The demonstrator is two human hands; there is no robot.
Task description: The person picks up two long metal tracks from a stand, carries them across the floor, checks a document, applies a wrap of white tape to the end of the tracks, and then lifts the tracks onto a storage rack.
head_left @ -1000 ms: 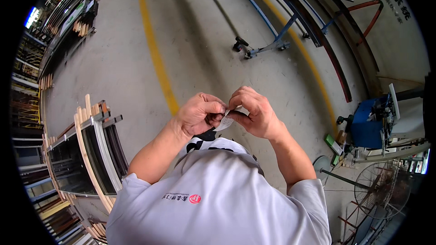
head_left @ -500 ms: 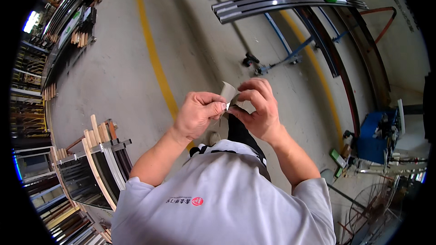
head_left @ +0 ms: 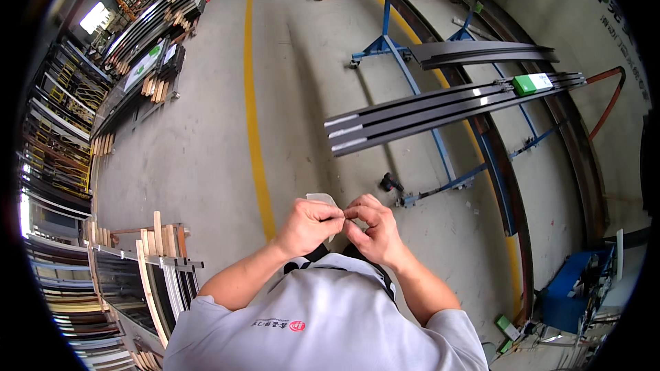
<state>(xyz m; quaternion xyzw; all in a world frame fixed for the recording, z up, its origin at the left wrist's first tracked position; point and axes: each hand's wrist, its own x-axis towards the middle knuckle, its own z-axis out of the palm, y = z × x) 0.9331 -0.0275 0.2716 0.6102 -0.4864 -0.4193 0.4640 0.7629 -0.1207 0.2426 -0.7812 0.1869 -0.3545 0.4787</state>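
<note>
In front of my waist, my left hand (head_left: 304, 227) is closed in a pinch on a pale, thin piece (head_left: 320, 198), which looks like paper or film. Its upper end sticks out behind the fingers, and a bit of it shows below them. My right hand (head_left: 375, 230) is also pinched, its fingertips meeting those of the left. What lies between the right fingertips is hidden. Beyond my hands, dark grey grooved profiles (head_left: 419, 118) with whitish ends rest across a blue stand (head_left: 440, 154).
A green and white box (head_left: 532, 83) lies on the profiles. Bent dark profiles (head_left: 491, 53) lie above them. A small dark tool (head_left: 390, 182) sits on the floor by the stand's foot. A yellow line (head_left: 253, 110) runs along the floor. Racks of frames (head_left: 159, 268) stand left, blue equipment (head_left: 576, 287) right.
My view has tilted up, so the stand and profiles sit lower in it. The hands have drawn together, and the pale piece now shows mostly behind the left fingers.
</note>
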